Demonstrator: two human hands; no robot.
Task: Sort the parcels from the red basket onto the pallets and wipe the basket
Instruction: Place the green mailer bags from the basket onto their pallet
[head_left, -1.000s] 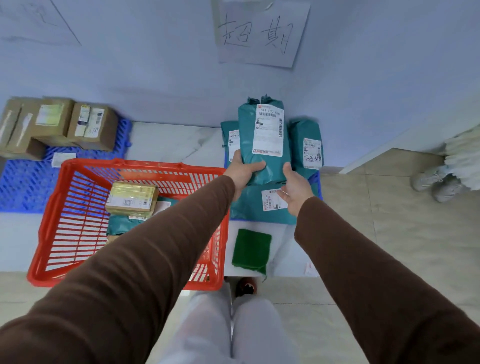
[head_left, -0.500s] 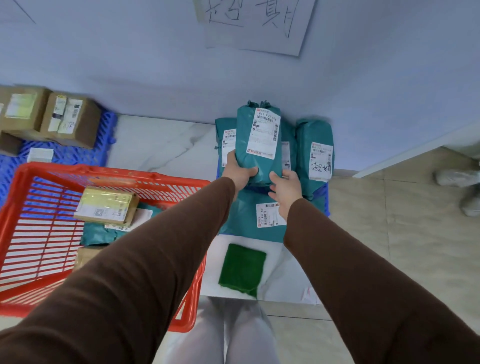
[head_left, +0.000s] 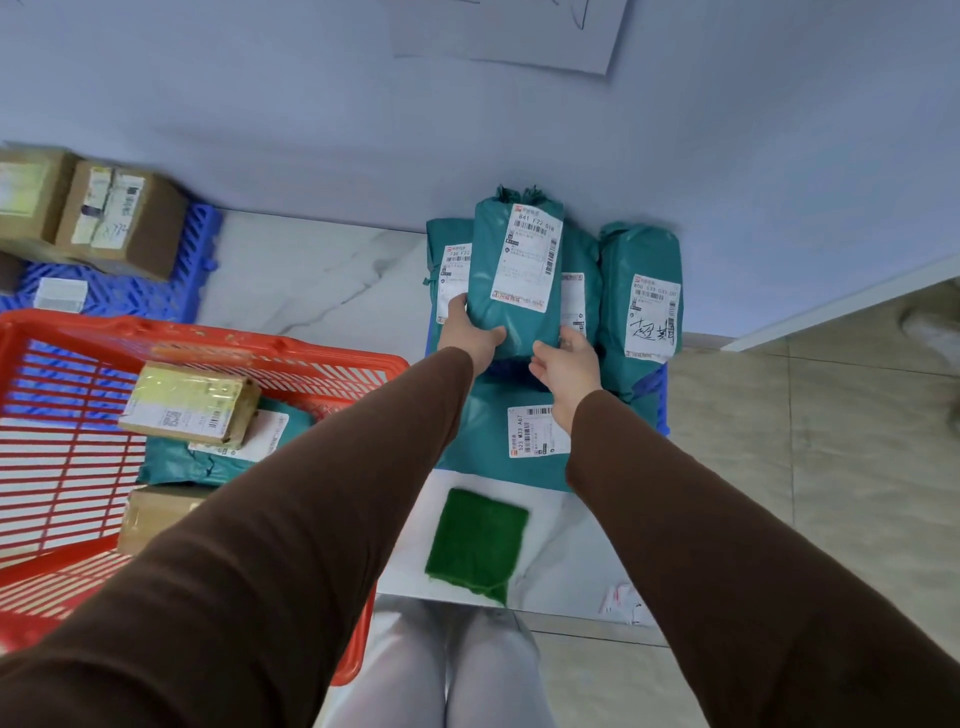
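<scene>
- Both my hands are on the teal parcel (head_left: 519, 275), set upright on top of the other teal parcels on the right pallet (head_left: 657, 395), against the wall.
- My left hand (head_left: 470, 332) grips its lower left corner, thumb curled across the front face; this steadies it so it leans back on the row behind instead of toppling forward.
- My right hand (head_left: 563, 366) is at the lower right edge. Fingers look loosely spread, palm toward the bag; whether they pinch it or merely touch it I cannot tell.
- Label faces me, which keeps it readable once stacked.
- Neighbour bag with handwritten label (head_left: 641, 296) stands just beside it on the right; flat teal bag (head_left: 509, 431) lies in front, under my wrists.
- Red basket (head_left: 62, 343) is to my left and not yet empty: a yellow-taped box (head_left: 189, 402) rests on a teal bag (head_left: 218, 452), with a brown box (head_left: 156, 514) near the front.
- Brown cartons (head_left: 117, 223) sit on the left pallet (head_left: 130, 296), so boxes likely belong there, soft bags here.
- Green cloth (head_left: 475, 543) lies folded on the floor near my knees, presumably for wiping the basket afterwards.
</scene>
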